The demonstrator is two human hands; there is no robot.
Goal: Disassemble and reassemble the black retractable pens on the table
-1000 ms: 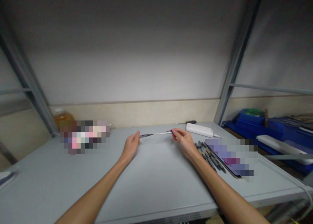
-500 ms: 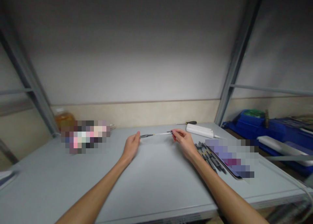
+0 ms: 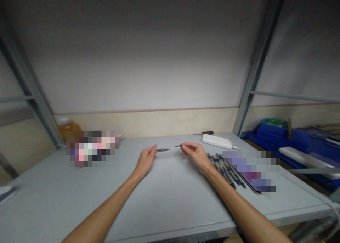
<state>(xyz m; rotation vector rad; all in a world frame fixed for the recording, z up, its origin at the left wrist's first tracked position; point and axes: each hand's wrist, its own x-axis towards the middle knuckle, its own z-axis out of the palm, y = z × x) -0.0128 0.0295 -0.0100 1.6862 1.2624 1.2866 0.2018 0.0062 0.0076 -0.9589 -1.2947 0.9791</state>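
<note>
Both hands hold one thin pen (image 3: pixel 169 149) level above the grey table (image 3: pixel 164 197). My left hand (image 3: pixel 145 160) pinches its dark left end with closed fingers. My right hand (image 3: pixel 195 157) pinches the right end, fingers closed round it. The visible stretch of pen between the hands is short, with a pale middle section. Just right of my right hand lies a row of several dark pens (image 3: pixel 225 168) on the tabletop.
A white power strip (image 3: pixel 216 141) and a black-handled screwdriver (image 3: pixel 205 133) lie at the back right. An amber bottle (image 3: pixel 67 127) stands back left beside a blurred patch. Grey shelf posts (image 3: pixel 255 66) flank the table; blue bins (image 3: pixel 281 136) sit to the right.
The two hands have come closer together, so the visible length of pen between them is shorter. Both hands shifted slightly toward me.
</note>
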